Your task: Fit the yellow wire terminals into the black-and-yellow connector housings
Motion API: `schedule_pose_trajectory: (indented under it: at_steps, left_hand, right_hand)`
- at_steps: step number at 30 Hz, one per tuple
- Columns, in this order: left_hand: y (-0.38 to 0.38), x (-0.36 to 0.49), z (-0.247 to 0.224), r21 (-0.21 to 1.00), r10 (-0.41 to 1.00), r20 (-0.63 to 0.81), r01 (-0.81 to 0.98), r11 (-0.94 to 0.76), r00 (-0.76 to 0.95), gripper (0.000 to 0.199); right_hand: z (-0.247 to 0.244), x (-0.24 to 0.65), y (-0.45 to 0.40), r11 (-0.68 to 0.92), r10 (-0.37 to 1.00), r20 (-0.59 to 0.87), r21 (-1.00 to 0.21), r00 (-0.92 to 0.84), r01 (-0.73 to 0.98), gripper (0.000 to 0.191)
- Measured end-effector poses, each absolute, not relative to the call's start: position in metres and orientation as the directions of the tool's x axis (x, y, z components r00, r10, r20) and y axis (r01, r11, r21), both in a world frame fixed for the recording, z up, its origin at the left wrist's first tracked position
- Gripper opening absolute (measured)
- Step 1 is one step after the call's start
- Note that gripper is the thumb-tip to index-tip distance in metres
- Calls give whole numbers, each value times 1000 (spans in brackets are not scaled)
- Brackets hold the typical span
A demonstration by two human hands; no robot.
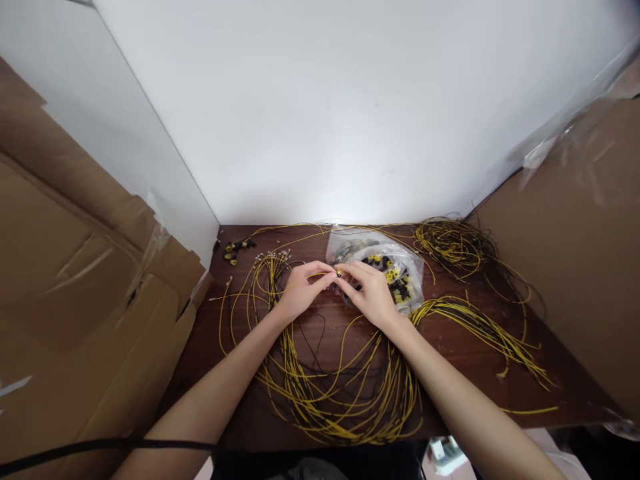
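Observation:
My left hand (301, 288) pinches the end of a yellow wire (317, 274) between thumb and fingers. Fingertip to fingertip with it, my right hand (371, 293) grips a small yellow-and-black connector (339, 273), where the wire seems to meet it. The exact contact is too small to make out. Just behind my right hand lies a clear plastic bag (417, 270) holding many yellow and black connectors (395, 275). Below both hands, a large looped bundle of yellow and black wires (345, 430) spreads over the brown table (320, 327); metal-looking tips (273, 255) show at its upper left end.
Several connectors on wires (231, 255) lie at the table's back left. A tangled wire coil (447, 243) sits at the back right, with straight wire ends (490, 337) in front. Cardboard (85, 287) borders the left, another cardboard panel (575, 240) the right, a white wall (340, 120) the back.

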State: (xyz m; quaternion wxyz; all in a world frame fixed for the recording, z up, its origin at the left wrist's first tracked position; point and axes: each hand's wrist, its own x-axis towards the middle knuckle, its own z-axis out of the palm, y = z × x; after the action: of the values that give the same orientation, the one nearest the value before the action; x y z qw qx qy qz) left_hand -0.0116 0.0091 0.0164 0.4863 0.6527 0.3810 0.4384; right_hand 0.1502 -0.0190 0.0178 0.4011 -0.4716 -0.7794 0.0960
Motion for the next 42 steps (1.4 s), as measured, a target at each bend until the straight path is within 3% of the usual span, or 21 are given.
schedule_pose_trajectory:
  at_steps: [5, 8, 11, 13, 19, 29, 42]
  left_hand:
    - [10, -12, 15, 983, 939, 175, 4, -184, 298, 20]
    - [11, -12, 13, 989, 950, 147, -7, -151, 276, 23]
    - [11, -12, 13, 988, 950, 149, -4, -154, 274, 24]
    - [11, -12, 14, 986, 948, 160, -1, -166, 276, 23]
    - [10, -12, 18, 979, 940, 184, 26, -200, 288, 21]
    - [12, -12, 18, 985, 937, 149, 39, -170, 314, 19]
    - [11, -13, 20, 979, 921, 166, 51, -196, 353, 16]
  right_hand:
    - [23, 150, -18, 526, 838, 510, -665, -191, 531, 26]
    - [27, 160, -13, 462, 867, 496, -770, -43, 439, 22]
    - [27, 181, -3, 406, 858, 499, -806, 125, 430, 15]
    - [25, 196, 3, 362, 871, 470, -812, 145, 458, 18]
    - [19, 223, 10, 139, 907, 395, -611, 147, 780, 24]
    - [17, 217, 10, 119, 926, 378, -311, 8, 943, 17]
    - [18, 209, 7, 80, 944, 329, -266, 12, 961, 16]
